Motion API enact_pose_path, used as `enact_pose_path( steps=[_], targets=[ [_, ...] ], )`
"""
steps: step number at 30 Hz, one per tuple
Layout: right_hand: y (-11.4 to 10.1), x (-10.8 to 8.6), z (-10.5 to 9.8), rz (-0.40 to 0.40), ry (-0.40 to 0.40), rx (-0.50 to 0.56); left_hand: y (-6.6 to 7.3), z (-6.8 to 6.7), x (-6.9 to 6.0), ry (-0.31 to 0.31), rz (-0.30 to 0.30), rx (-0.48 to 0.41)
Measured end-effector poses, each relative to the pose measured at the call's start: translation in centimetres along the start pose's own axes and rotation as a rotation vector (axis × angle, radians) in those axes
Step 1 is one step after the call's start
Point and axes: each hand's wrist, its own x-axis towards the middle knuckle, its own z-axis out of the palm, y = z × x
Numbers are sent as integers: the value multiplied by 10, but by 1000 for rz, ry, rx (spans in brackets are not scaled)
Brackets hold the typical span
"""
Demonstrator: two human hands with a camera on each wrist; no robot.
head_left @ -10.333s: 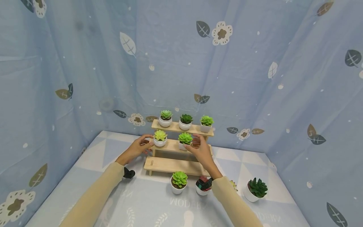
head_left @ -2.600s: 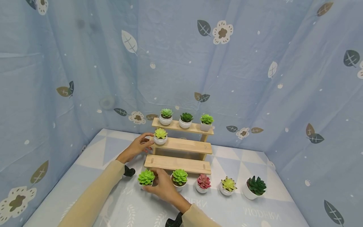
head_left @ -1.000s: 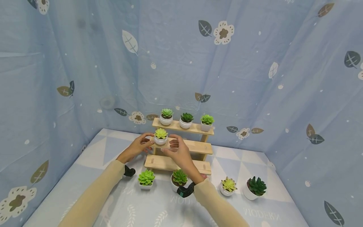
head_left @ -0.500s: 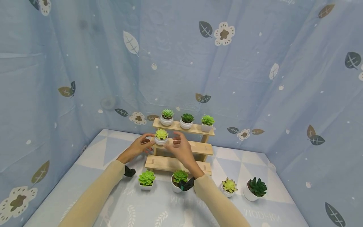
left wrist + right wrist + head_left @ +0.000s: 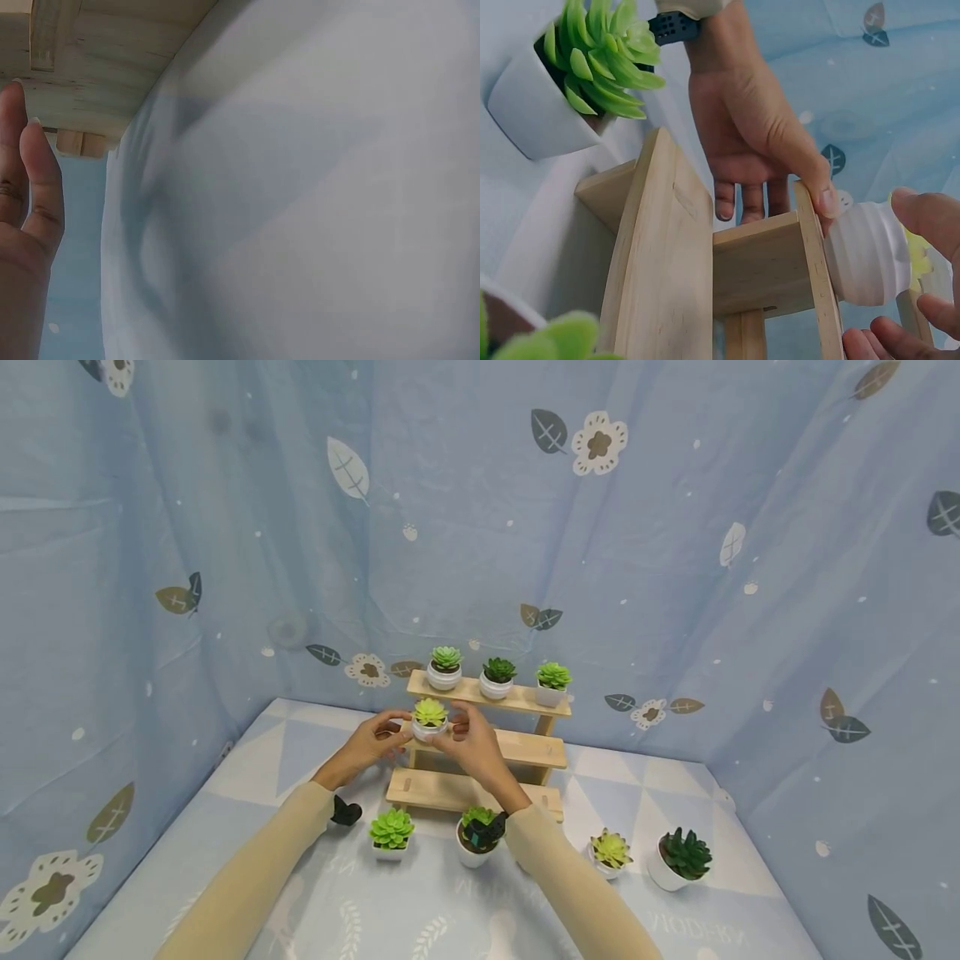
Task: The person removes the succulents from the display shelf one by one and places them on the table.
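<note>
A yellow-green potted succulent (image 5: 430, 714) in a round, ribbed white pot stands at the left end of the middle tier of a wooden three-tier stand (image 5: 525, 748). My right hand (image 5: 477, 750) holds this pot between thumb and fingers; in the right wrist view the pot (image 5: 866, 253) is seen from the side. My left hand (image 5: 367, 748) grips the left end of the same tier, its thumb close beside the pot. Two of its fingers (image 5: 45, 180) show below the board in the left wrist view. A bright green succulent (image 5: 391, 831) in a square pot stands in front.
Three small potted succulents line the top tier (image 5: 525, 697). Before the stand are a green succulent (image 5: 472, 853), a yellowish one (image 5: 610, 852) and a dark green one (image 5: 684, 860). My right forearm hides part of the table. A patterned blue curtain (image 5: 450, 527) surrounds the table.
My right hand moved the bright green succulent from the middle tier to the table's front left, then came back up and took hold of the yellow-green one. My left hand stayed put.
</note>
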Motion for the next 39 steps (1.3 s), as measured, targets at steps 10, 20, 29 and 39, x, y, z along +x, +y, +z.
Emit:
enact_pose_path(
  steps=[10, 20, 29, 39],
  targets=[
    [2, 8, 5, 23, -14, 0, 4, 3, -2, -8, -21, -18],
    [1, 13, 7, 27, -10, -28, 4, 2, -1, 2, -6, 2],
    [1, 15, 11, 37, 6, -54, 2, 2, -1, 3, -21, 11],
    [0, 16, 15, 32, 18, -61, 0, 0, 1, -20, -36, -35]
  ],
)
